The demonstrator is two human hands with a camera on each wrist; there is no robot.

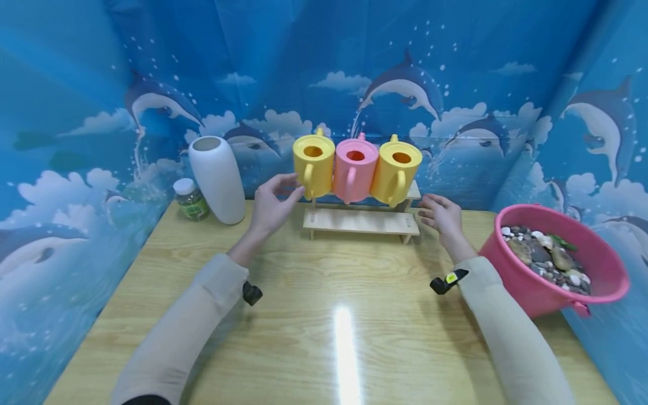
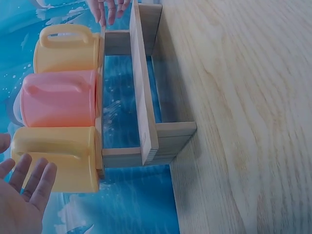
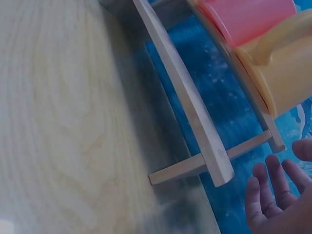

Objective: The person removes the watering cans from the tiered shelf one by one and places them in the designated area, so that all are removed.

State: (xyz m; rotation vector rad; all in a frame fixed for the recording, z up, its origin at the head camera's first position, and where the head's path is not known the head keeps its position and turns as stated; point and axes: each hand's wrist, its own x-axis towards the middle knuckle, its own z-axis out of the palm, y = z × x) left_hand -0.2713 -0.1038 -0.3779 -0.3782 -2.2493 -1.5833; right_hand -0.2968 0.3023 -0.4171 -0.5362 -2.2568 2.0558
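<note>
Three small watering cans stand in a row on the upper step of a wooden rack (image 1: 360, 220): a yellow can (image 1: 314, 160), a pink can (image 1: 355, 169) and a second yellow can (image 1: 397, 169). My left hand (image 1: 275, 197) hovers open beside the left yellow can's handle, fingers spread; I cannot tell whether they touch it. In the left wrist view the left hand (image 2: 22, 195) lies just below that yellow can (image 2: 61, 158). My right hand (image 1: 440, 216) is open by the rack's right end and holds nothing. In the right wrist view the right hand (image 3: 278, 200) sits just off the rack (image 3: 190, 107).
A tall white vase (image 1: 217, 179) and a small white-lidded jar (image 1: 189, 198) stand at the back left of the wooden table (image 1: 324, 315). A pink bucket (image 1: 511, 275) of pebbles sits at the right edge. Blue dolphin-print sheets close off the back and sides.
</note>
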